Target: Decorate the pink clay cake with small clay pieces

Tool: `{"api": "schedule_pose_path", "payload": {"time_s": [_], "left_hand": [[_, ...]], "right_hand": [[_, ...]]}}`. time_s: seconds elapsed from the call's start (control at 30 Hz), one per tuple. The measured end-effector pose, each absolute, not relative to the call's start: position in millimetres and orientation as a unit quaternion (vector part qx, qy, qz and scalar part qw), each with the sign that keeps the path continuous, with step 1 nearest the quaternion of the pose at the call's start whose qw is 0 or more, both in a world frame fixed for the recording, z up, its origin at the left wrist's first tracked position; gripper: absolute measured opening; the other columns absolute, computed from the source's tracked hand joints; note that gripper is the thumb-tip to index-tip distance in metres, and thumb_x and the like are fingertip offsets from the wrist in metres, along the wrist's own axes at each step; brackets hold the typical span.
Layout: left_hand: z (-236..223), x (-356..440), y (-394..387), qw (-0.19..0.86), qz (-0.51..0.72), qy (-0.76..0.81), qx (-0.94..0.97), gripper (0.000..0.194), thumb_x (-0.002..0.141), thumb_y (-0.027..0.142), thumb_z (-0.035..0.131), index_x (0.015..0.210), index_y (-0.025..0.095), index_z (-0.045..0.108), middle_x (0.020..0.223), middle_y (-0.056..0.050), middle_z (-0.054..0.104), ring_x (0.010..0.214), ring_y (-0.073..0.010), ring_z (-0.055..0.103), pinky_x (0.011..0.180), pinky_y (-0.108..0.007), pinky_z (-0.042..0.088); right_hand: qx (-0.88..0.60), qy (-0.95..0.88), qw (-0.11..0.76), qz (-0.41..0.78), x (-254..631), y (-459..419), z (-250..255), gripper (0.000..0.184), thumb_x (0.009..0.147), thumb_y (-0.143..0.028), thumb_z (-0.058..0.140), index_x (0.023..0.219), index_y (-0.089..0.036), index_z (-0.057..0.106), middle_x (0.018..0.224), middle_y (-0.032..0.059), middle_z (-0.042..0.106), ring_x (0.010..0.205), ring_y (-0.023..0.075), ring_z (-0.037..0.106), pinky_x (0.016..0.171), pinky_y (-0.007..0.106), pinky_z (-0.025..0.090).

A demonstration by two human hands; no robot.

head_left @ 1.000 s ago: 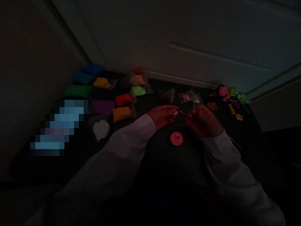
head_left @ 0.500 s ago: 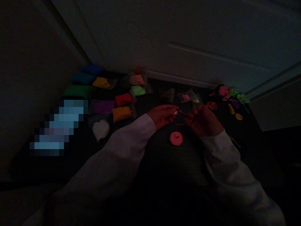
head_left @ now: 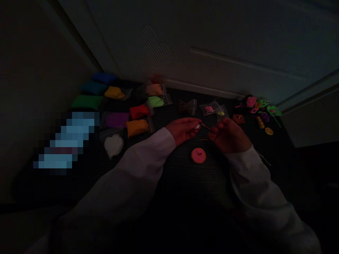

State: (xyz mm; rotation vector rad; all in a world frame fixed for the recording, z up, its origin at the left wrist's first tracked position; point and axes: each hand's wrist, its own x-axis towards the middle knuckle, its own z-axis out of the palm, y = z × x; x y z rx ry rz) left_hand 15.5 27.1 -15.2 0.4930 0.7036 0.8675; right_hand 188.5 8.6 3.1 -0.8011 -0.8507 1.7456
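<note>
In dim light, my left hand (head_left: pixel 183 131) pinches a small white lump of clay (head_left: pixel 197 126) between thumb and fingers. My right hand (head_left: pixel 231 137) is closed on a thin modelling tool (head_left: pixel 206 126), whose tip points at the lump; whether they touch is too dark to tell. Below the two hands, a round pink clay piece (head_left: pixel 198 155) with an orange rim and a small knob on top lies on the dark table. A short thin orange strip (head_left: pixel 203 140) rests between that piece and my hands.
Bags of coloured clay, such as an orange one (head_left: pixel 137 127) and a white one (head_left: pixel 113 145), fill the left and back. A blurred bright screen (head_left: pixel 67 141) is at far left. Finished clay flowers (head_left: pixel 272 111) and small shapes stand at back right, against a white panel (head_left: pixel 225 35).
Both hands, the white lump and the tool stay in nearly the same place. The light has shifted slightly.
</note>
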Motion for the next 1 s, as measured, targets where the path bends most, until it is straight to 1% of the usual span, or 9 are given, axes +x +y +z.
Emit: {"api": "schedule_pose_path", "payload": {"time_s": [0.23, 0.43, 0.6, 0.7, 0.77, 0.83, 0.93, 1.0], "left_hand": [[-15.5, 15.4, 27.4, 0.820, 0.407, 0.329, 0.233, 0.010, 0.077, 0.006, 0.054, 0.080, 0.009, 0.063, 0.063, -0.003, 0.063, 0.056, -0.0061, 0.057, 0.052, -0.016, 0.042], [-13.6, 15.3, 26.9, 0.819, 0.406, 0.333, 0.231, 0.009, 0.077, 0.007, 0.055, 0.080, 0.009, 0.063, 0.064, -0.003, 0.063, 0.056, -0.0059, 0.057, 0.053, -0.016, 0.042], [-14.1, 15.0, 27.0, 0.819, 0.405, 0.333, 0.233, 0.009, 0.076, 0.006, 0.055, 0.080, 0.009, 0.063, 0.064, -0.003, 0.063, 0.056, -0.0057, 0.057, 0.054, -0.016, 0.042], [-15.1, 15.4, 27.0, 0.818, 0.404, 0.335, 0.235, 0.008, 0.076, 0.007, 0.056, 0.080, 0.009, 0.063, 0.064, -0.003, 0.063, 0.056, -0.0056, 0.057, 0.054, -0.016, 0.042], [-15.9, 15.6, 26.9, 0.818, 0.403, 0.336, 0.236, 0.008, 0.075, 0.008, 0.057, 0.079, 0.009, 0.063, 0.064, -0.003, 0.062, 0.056, -0.0054, 0.056, 0.054, -0.016, 0.042], [-16.8, 15.6, 26.8, 0.817, 0.403, 0.338, 0.237, 0.007, 0.075, 0.008, 0.058, 0.079, 0.010, 0.063, 0.064, -0.003, 0.063, 0.056, -0.0053, 0.056, 0.053, -0.016, 0.042], [-18.7, 14.7, 27.5, 0.814, 0.405, 0.341, 0.240, 0.008, 0.073, 0.009, 0.059, 0.079, 0.010, 0.064, 0.064, -0.002, 0.063, 0.055, -0.0052, 0.056, 0.052, -0.015, 0.042], [-20.2, 13.6, 28.6, 0.815, 0.402, 0.338, 0.244, 0.008, 0.072, 0.010, 0.060, 0.080, 0.010, 0.064, 0.064, -0.002, 0.063, 0.055, -0.0053, 0.057, 0.052, -0.014, 0.043]], "right_hand": [[-0.320, -0.363, 0.499, 0.719, 188.8, 7.2, 3.3, 0.018, 0.062, -0.034, 0.073, 0.074, -0.028, 0.061, 0.066, -0.0087, 0.059, 0.064, 0.0052, 0.056, 0.059, 0.020, 0.047], [-0.332, -0.341, 0.503, 0.721, 188.0, 7.7, 4.6, 0.023, 0.054, -0.033, 0.076, 0.069, -0.026, 0.060, 0.063, -0.0079, 0.057, 0.061, 0.0066, 0.054, 0.057, 0.021, 0.046], [-0.322, -0.337, 0.504, 0.728, 188.7, 8.5, 4.2, 0.023, 0.056, -0.035, 0.075, 0.068, -0.025, 0.058, 0.061, -0.0083, 0.054, 0.061, 0.0064, 0.054, 0.057, 0.021, 0.046], [-0.322, -0.343, 0.506, 0.723, 186.8, 8.8, 4.7, 0.025, 0.053, -0.034, 0.077, 0.068, -0.024, 0.059, 0.059, -0.0084, 0.052, 0.060, 0.0062, 0.053, 0.056, 0.021, 0.045], [-0.337, -0.362, 0.508, 0.705, 185.0, 8.2, 5.0, 0.025, 0.051, -0.033, 0.078, 0.066, -0.024, 0.061, 0.058, -0.0079, 0.053, 0.058, 0.0061, 0.053, 0.054, 0.020, 0.044], [-0.356, -0.394, 0.510, 0.677, 184.6, 5.7, 4.1, 0.023, 0.053, -0.034, 0.078, 0.065, -0.023, 0.062, 0.056, -0.0073, 0.054, 0.056, 0.0061, 0.052, 0.052, 0.020, 0.043], [-0.394, -0.459, 0.502, 0.618, 188.7, -3.3, -0.4, 0.019, 0.058, -0.036, 0.075, 0.068, -0.024, 0.065, 0.056, -0.0063, 0.058, 0.055, 0.0067, 0.053, 0.054, 0.021, 0.044], [-0.442, -0.514, 0.471, 0.565, 194.2, -11.9, -3.9, 0.015, 0.062, -0.034, 0.072, 0.071, -0.024, 0.066, 0.062, -0.0050, 0.063, 0.058, 0.0077, 0.056, 0.057, 0.022, 0.045]]}}
